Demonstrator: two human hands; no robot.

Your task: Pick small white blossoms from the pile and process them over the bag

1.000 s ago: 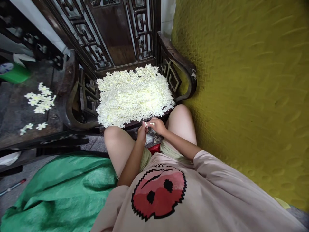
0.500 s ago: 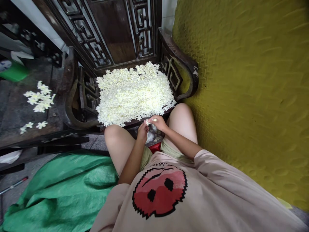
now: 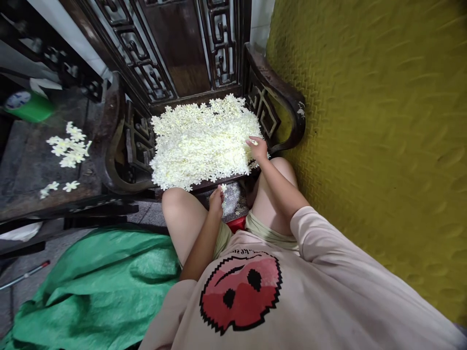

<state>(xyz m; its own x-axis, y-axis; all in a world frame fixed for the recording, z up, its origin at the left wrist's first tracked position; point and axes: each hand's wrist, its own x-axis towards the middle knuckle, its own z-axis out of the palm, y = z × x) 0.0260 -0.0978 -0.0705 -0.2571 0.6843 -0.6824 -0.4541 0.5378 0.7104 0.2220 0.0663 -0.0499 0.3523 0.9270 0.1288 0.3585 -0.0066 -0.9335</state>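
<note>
A thick layer of small white flowers (image 3: 200, 146) covers the seat of a dark carved wooden chair (image 3: 189, 63) before my knees. My left hand (image 3: 217, 200) is between my knees, fingers pinched on a single white flower (image 3: 224, 187) that sticks up at the fingertips. At the right edge of the heap is my right hand (image 3: 258, 148), its fingers closed with a white flower (image 3: 253, 142) showing in them. Whether its fingertips press into the heap I cannot tell.
Left of the chair, a dark wooden surface (image 3: 22, 160) holds loose white flowers (image 3: 71, 146) and a green round container (image 3: 31, 106). Green cloth (image 3: 109, 287) lies at lower left near a thin rod (image 3: 25, 274). A yellow textured sheet (image 3: 375, 146) stands at right.
My right hand has moved away from my left hand, forward and right to the edge of the flower heap. My left hand stays between the knees, pinching a flower.
</note>
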